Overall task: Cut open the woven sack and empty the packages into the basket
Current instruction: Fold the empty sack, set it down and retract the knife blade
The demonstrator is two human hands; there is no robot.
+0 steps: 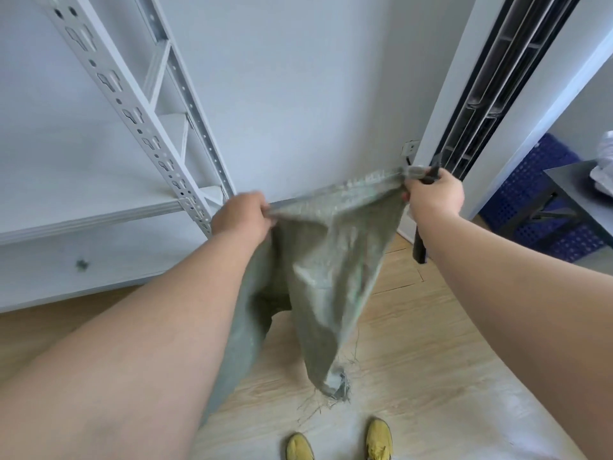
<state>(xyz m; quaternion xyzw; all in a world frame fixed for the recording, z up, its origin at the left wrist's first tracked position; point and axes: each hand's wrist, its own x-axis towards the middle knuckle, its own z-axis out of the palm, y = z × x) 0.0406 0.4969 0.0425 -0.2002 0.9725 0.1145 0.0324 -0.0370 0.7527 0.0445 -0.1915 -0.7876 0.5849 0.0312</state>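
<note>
White shelving fills the left wall; left hand and right hand, apart, each grip the limp woven sack's top edge, frayed end hanging over the floor; shake firmly so nothing stays caught

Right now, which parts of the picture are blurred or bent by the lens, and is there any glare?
Head view: the woven sack is smeared by motion blur, its weave hardly readable; both hands, the left hand and the right hand, look slightly soft. The wide lens bows the shelf upright and the door frame. Light is soft and even, with no strong glare.
</note>
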